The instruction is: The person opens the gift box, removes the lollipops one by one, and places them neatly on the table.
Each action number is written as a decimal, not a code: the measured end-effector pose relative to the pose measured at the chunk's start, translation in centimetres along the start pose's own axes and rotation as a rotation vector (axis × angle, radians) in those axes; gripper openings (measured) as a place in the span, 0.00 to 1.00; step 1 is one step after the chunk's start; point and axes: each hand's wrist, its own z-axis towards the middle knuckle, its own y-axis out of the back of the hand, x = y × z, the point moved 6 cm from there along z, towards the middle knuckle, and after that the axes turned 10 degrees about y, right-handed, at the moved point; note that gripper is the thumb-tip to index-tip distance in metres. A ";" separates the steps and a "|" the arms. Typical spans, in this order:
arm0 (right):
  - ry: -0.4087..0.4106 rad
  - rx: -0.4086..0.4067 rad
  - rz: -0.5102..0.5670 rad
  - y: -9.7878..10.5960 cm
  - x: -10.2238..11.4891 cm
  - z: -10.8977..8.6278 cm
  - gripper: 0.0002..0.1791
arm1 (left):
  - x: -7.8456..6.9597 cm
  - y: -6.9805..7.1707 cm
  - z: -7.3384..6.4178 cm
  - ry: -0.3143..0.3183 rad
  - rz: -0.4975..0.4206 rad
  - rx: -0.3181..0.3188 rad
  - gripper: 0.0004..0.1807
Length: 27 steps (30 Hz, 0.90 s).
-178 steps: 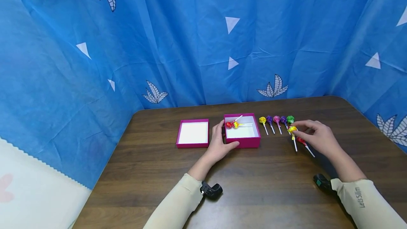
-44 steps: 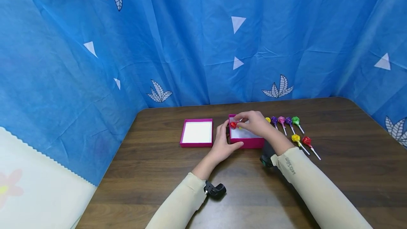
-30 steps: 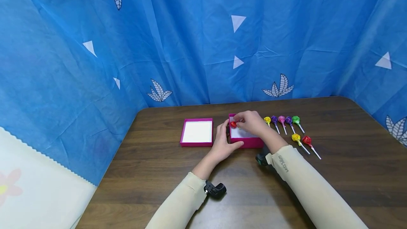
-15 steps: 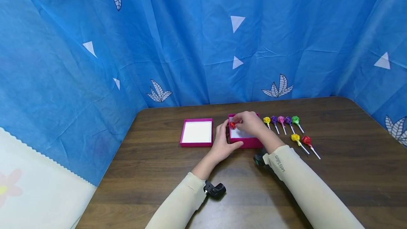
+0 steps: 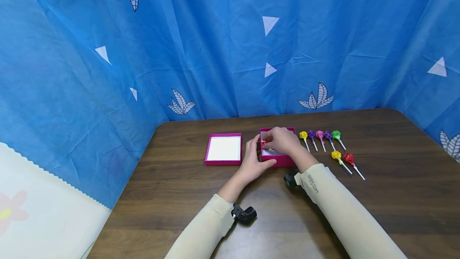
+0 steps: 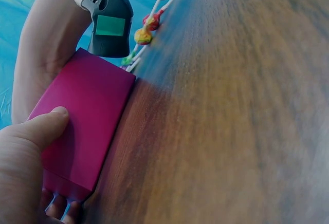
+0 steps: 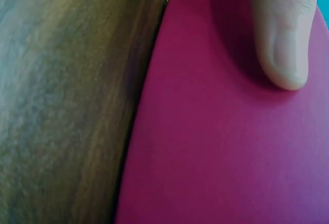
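Note:
A magenta box [image 5: 278,161] with a white inside stands on the table. My left hand [image 5: 251,166] grips its near left corner, thumb on the front wall and fingers along the left side. In the left wrist view the thumb [image 6: 51,124] presses flat on the magenta wall. My right hand [image 5: 284,141] reaches down into the box, fingertips pinching a red lollipop [image 5: 264,144] by the box's left wall. That hand covers most of the box's inside, so other lollipops in there are hidden.
Left of the box lies its shallow lid [image 5: 223,149], white side up. Right of it lies a row of several lollipops, among them a green one [image 5: 336,134]. A yellow lollipop [image 5: 336,155] and a red-wrapped one [image 5: 349,158] lie nearer. A blue curtain [image 5: 223,43] hangs behind.
My right hand has gone from the yellow lollipop on the table into the box. Over the last half second the red lollipop has shifted slightly nearer. My left hand stays on the box.

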 end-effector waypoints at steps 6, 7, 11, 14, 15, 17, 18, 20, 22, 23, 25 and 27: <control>0.018 0.025 0.027 -0.4 -0.2 0.1 0.23 | 0.0 0.0 0.0 -0.006 0.008 -0.002 0.53; 0.021 0.025 0.027 -0.4 -0.1 0.2 0.22 | 0.1 0.0 0.0 -0.007 0.009 -0.003 0.53; 0.034 0.014 0.016 -0.3 -0.1 0.2 0.21 | 0.1 0.0 0.1 -0.005 0.011 -0.004 0.53; 0.044 0.004 0.004 -0.3 0.0 0.2 0.21 | 0.0 0.0 0.1 -0.007 0.006 -0.003 0.53; 0.048 0.002 0.000 -0.3 0.1 0.1 0.20 | 0.0 0.0 0.1 -0.008 0.005 -0.003 0.53; 0.057 0.001 -0.006 -0.3 0.2 0.1 0.20 | 0.0 0.0 0.1 -0.012 0.004 -0.004 0.53; 0.056 -0.001 -0.005 -0.3 0.2 0.1 0.19 | 0.0 0.0 0.1 -0.012 0.003 -0.005 0.53; 0.057 -0.003 -0.001 -0.3 0.1 0.1 0.19 | 0.1 0.0 0.1 -0.012 0.005 -0.004 0.53; 0.055 -0.006 0.006 -0.2 0.0 0.1 0.19 | 0.1 -0.1 0.2 -0.011 0.005 -0.002 0.53; 0.053 -0.008 0.011 -0.2 0.0 0.1 0.19 | 0.2 -0.1 0.2 -0.008 0.003 0.000 0.53; 0.055 -0.008 0.021 -0.2 0.1 0.1 0.20 | 0.2 -0.1 0.2 -0.008 0.001 0.000 0.53; 0.058 -0.008 0.031 -0.1 0.2 0.1 0.20 | 0.1 0.0 0.2 -0.009 0.001 -0.002 0.53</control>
